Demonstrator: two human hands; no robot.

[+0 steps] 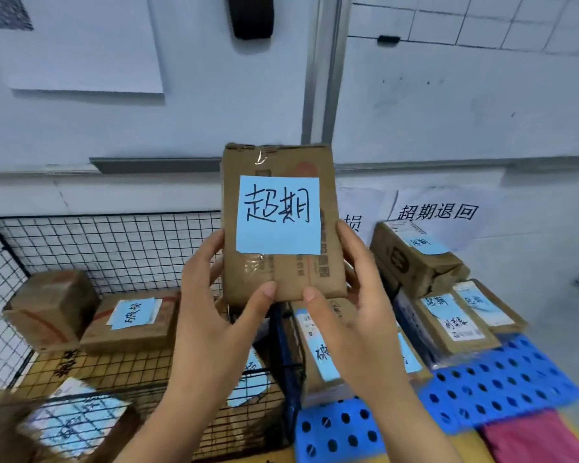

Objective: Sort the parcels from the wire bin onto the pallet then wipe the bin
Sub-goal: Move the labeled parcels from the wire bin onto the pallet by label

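GRIP: your left hand and right hand clasp the parcel at its lower side edges, 2 thumbs on front | PARCEL: upright, held above the right rim of the wire bin | ROOM: blue pallet right, stacked boxes far, deck showing near.

Brown blue-labelled parcel, apparently taped, is raised upright above black wire bin beside blue pallet.
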